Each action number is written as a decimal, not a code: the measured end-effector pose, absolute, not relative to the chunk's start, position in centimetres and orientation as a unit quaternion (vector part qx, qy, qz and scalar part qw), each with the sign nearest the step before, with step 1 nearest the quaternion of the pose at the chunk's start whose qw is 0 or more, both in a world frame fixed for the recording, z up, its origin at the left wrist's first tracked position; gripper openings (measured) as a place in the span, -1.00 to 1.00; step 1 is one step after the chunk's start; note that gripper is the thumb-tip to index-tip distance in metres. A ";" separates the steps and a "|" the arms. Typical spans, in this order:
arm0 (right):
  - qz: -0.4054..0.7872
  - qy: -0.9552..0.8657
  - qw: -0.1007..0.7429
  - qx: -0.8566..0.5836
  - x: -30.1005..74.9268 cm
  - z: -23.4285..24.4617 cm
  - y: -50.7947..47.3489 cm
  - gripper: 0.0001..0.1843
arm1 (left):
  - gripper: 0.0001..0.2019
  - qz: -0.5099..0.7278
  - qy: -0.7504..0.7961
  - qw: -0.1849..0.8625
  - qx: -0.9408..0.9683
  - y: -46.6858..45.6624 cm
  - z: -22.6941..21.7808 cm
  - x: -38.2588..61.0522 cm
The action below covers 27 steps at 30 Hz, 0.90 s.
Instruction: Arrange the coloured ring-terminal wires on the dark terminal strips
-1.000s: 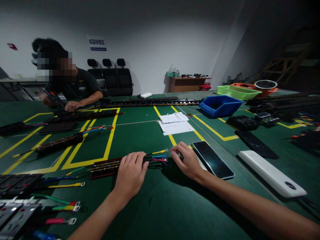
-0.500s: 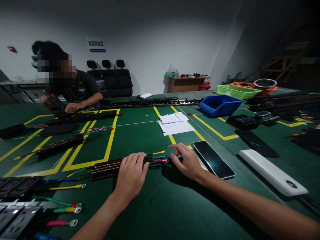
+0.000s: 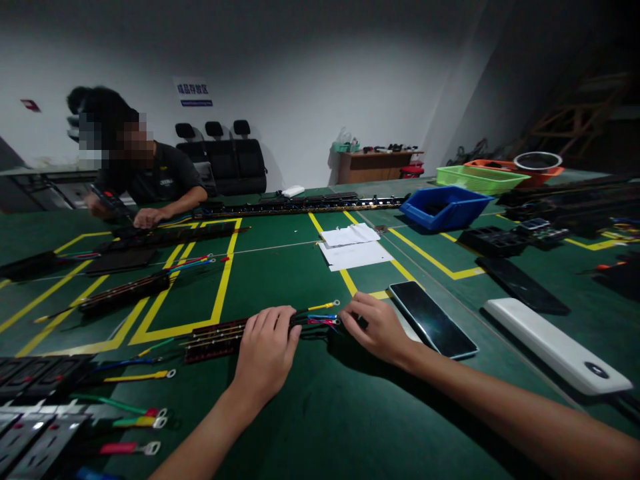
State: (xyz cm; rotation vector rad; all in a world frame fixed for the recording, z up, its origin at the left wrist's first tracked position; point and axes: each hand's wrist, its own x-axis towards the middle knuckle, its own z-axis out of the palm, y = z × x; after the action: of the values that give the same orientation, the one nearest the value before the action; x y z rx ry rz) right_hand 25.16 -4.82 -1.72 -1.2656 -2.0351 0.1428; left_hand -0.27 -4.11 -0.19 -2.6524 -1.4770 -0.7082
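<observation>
The left hand [image 3: 267, 350] clasped the dark, gold-railed strip [image 3: 216, 339]; beside the strip's ring-tipped coloured wires [image 3: 321, 307], the right hand [image 3: 374, 328] curled loosely, any hold unclear.

Bare and slim throughout, both sides alike.
Towards seven o'clock, the left hand [image 3: 266, 352] has a smooth, broad back, slender fingers [image 3: 270, 320] and a rounded thumb [image 3: 294, 339]; the left forearm [image 3: 217, 427] is evenly contoured, narrow at the wrist [image 3: 243, 401] and thicker towards the view's lower edge. Towards five o'clock, the right hand [image 3: 377, 327] is similarly fine-boned and smooth; the right forearm [image 3: 490, 400] looks long and unbroken in outline, broadening until the edge cuts it off at four o'clock. Fingernails are too small to make out.
</observation>
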 end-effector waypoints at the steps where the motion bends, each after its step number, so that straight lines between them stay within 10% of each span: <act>1: 0.055 -0.793 0.358 -0.490 25.1 -1.7 -4.8 -0.72 | -0.70 -0.227 -0.473 0.011 -0.851 -4.1 -0.2 -0.3; 13: 0.092 -0.779 0.313 -0.536 24.9 -2.0 -4.4 -0.72 | -0.70 -0.230 -0.473 0.011 -0.851 -4.1 -0.2 -0.3; 27: 0.113 -0.740 0.447 -0.489 24.3 -1.9 -2.8 -0.79 | -0.69 -0.235 -0.469 0.006 -0.851 -4.1 -0.1 -0.3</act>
State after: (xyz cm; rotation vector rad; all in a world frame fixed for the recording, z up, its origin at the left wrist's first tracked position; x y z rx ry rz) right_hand 24.27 -2.79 -1.91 -1.2122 -1.8335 0.2809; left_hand -0.27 -4.07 -0.10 -2.6640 -1.4680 -0.7339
